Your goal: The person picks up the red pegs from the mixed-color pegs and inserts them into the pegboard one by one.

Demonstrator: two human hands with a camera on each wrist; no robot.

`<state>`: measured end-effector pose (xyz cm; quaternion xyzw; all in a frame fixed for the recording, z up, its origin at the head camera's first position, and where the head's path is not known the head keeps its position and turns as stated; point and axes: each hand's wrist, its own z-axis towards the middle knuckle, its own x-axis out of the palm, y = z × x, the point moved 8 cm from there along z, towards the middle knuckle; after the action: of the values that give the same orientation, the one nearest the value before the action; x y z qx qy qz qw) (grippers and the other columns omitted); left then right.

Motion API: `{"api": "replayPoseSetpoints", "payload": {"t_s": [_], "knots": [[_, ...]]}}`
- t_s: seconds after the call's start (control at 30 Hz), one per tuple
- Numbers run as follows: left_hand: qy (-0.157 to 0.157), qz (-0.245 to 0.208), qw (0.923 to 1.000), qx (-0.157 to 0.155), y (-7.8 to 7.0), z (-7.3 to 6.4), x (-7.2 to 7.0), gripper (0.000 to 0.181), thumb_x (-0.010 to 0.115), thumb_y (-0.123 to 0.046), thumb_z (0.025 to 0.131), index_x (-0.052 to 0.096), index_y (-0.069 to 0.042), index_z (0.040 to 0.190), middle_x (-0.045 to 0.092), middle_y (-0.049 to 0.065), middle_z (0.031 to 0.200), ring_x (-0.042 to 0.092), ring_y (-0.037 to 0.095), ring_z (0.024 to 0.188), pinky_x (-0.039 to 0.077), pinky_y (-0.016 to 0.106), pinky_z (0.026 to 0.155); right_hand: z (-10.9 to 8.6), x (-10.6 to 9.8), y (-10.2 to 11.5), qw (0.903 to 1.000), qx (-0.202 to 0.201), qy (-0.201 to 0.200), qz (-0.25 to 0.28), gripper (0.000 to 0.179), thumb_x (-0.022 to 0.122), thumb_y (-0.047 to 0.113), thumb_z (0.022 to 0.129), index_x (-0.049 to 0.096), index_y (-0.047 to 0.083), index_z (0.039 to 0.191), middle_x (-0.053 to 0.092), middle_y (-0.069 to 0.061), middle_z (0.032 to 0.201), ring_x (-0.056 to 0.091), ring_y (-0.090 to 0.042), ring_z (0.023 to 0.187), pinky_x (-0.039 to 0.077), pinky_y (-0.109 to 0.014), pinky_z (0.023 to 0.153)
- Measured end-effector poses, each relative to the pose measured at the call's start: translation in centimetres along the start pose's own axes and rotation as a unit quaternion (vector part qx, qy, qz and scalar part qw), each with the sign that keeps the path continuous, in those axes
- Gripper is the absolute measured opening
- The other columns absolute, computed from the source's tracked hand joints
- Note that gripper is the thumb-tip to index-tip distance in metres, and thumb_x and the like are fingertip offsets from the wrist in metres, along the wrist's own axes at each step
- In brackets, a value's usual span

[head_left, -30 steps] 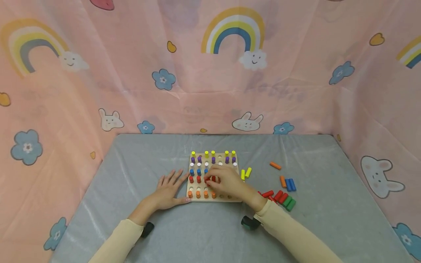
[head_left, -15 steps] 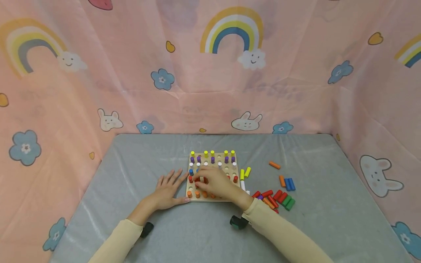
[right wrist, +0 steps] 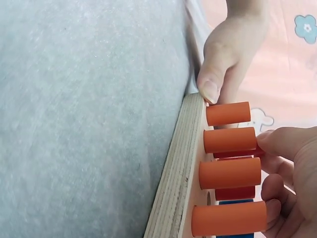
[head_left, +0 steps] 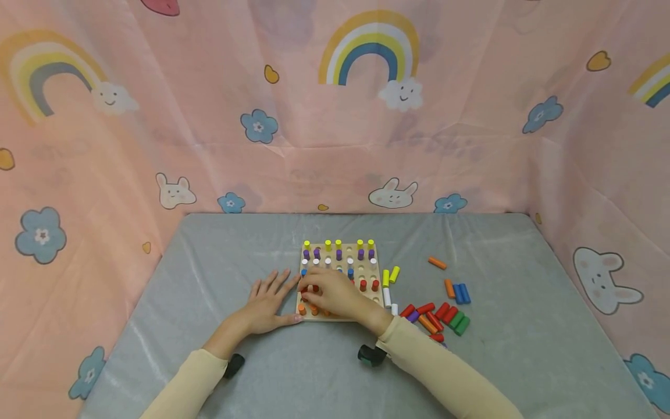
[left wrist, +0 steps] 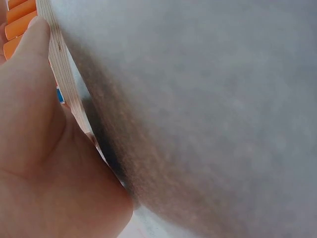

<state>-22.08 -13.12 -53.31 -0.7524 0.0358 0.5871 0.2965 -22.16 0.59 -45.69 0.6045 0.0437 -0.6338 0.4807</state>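
A wooden pegboard (head_left: pixel 320 319) carries rows of yellow, purple, white, blue, red and orange pegs. My left hand (head_left: pixel 267 305) lies flat with spread fingers at its left side; the thumb touches the front left corner and the index fingertip reaches the side edge. Over the board's left part, my right hand (head_left: pixel 335 291) pinches a red peg (head_left: pixel 305 296) between thumb and fingers, near the first column. The right wrist view shows that thumb behind upright orange pegs (right wrist: pixel 229 141), against the red peg's end. Part of the red and blue rows is hidden under this hand.
Loose pegs lie right of the board: two yellow pegs (head_left: pixel 389 276), white pegs (head_left: pixel 387 297), several red pegs (head_left: pixel 434 321), green pegs (head_left: pixel 458 322), blue pegs (head_left: pixel 462 294) and orange pegs (head_left: pixel 437 263). A grey cloth (head_left: pixel 251 244) covers the table; a patterned pink curtain (head_left: pixel 298 169) surrounds it.
My right hand has shifted left along the red row, from about the third column to the first, uncovering red pegs on the right. The left hand stays in place.
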Motion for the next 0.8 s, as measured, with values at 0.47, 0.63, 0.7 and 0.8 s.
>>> {"api": "replayPoseSetpoints", "payload": {"t_s": [0.47,0.63,0.7,0.8], "knots": [[0.006,-0.012,0.9999,0.003,-0.38,-0.25,-0.36,0.092,0.061,-0.062,0.089,0.013,-0.028,0.16,0.009,0.008,0.169,0.003,0.039,0.155,0.004,0.071,0.117,0.07,0.52,0.42,0.9997,-0.015,-0.008,0.018,0.012,0.07,0.018,0.093,0.076,0.014,0.102,0.069,0.005,0.103,0.055,-0.003,0.072,0.042,-0.013,0.061],[0.001,-0.006,1.0,0.003,-0.05,-0.15,-0.08,0.092,0.059,-0.064,0.089,0.012,-0.03,0.16,0.008,0.006,0.169,0.003,0.038,0.155,0.004,0.07,0.117,0.11,0.55,0.66,0.9996,-0.02,-0.009,0.019,0.011,0.071,0.017,0.092,0.076,0.014,0.102,0.07,0.004,0.103,0.059,-0.006,0.074,0.042,-0.013,0.062],[-0.003,-0.006,1.0,0.005,-0.04,-0.13,-0.07,0.092,0.06,-0.064,0.089,0.013,-0.029,0.16,0.009,0.006,0.169,0.004,0.038,0.155,0.005,0.07,0.117,0.07,0.57,0.65,0.9996,-0.02,-0.01,0.018,0.011,0.071,0.016,0.092,0.076,0.014,0.101,0.07,0.004,0.103,0.059,-0.006,0.073,0.042,-0.013,0.061],[-0.005,-0.006,1.0,0.005,-0.02,-0.11,-0.06,0.092,0.06,-0.064,0.088,0.014,-0.03,0.16,0.01,0.007,0.169,0.005,0.038,0.155,0.005,0.07,0.117,0.03,0.56,0.62,0.9997,-0.02,-0.01,0.014,0.011,0.071,0.016,0.092,0.076,0.014,0.101,0.07,0.003,0.103,0.059,-0.006,0.074,0.042,-0.013,0.062]]}}
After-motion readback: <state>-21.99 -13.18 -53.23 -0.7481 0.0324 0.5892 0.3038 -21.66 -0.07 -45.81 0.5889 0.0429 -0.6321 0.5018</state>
